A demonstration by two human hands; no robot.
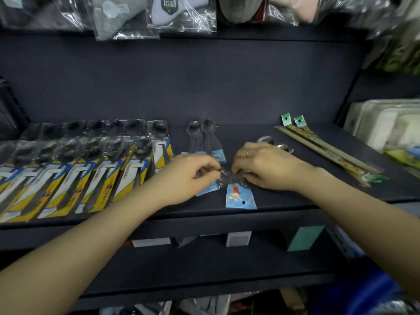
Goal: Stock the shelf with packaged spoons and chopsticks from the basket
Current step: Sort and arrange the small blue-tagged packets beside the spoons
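Observation:
Both hands meet over the dark shelf (272, 201) at its front middle. My left hand (188, 176) pinches the clear wrap of a packaged spoon with a blue card (241, 196). My right hand (263, 167) grips the same bundle from the right; spoon bowls (279, 144) stick out behind its knuckles. Two packaged spoons (204, 139) lie flat just behind my left hand. Rows of spoons on yellow-and-blue cards (79, 173) fill the shelf's left half. Packaged chopsticks with green tags (322, 146) lie diagonally on the right.
Bagged goods (159, 14) hang above the shelf. Pale trays (386, 126) stand at the right on the neighbouring shelf. Small boxes (238, 238) sit on the shelf below. Something blue (372, 294) shows at the bottom right.

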